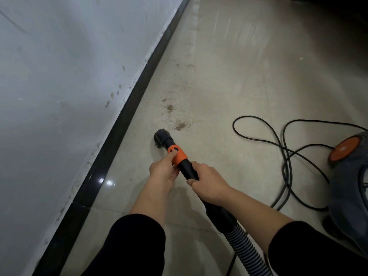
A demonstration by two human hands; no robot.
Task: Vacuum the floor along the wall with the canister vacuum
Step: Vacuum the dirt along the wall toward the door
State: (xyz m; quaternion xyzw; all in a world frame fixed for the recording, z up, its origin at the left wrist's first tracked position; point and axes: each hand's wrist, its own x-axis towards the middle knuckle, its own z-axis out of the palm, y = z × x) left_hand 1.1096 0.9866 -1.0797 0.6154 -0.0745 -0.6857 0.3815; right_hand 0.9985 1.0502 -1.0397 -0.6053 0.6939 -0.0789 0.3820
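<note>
Down at the bottom, two black sleeves (135, 242) frame the shot, and the grey ribbed hose (245, 248) runs up between them. It feeds into the black handle tube (188, 170), and there is the right hand (207, 182), fingers wrapped right round that tube, a full firm grip. Just ahead of it, the left hand (163, 170) pinches the orange collar (177, 154), thumb on top, fingers curled underneath.

Beyond the left hand's fingertips, the round black brush nozzle (162, 137) sits down on the pale tiled floor (229, 86), bristles touching the tile. Just past the nozzle, up and slightly to the right, lies a brown patch of dirt (180, 125), with smaller specks trailing away farther along.

Off to the right of the right hand, a black power cord (286, 156) loops loosely over the tile. It leads toward the grey canister vacuum (350, 186) at the frame's edge, with an orange disc (344, 149) on its top.

To the left of both hands runs the glossy black baseboard (123, 124), near the nozzle but apart from it. Above it rises the white wall (69, 76), scuffed and flecked with brown marks low down.
</note>
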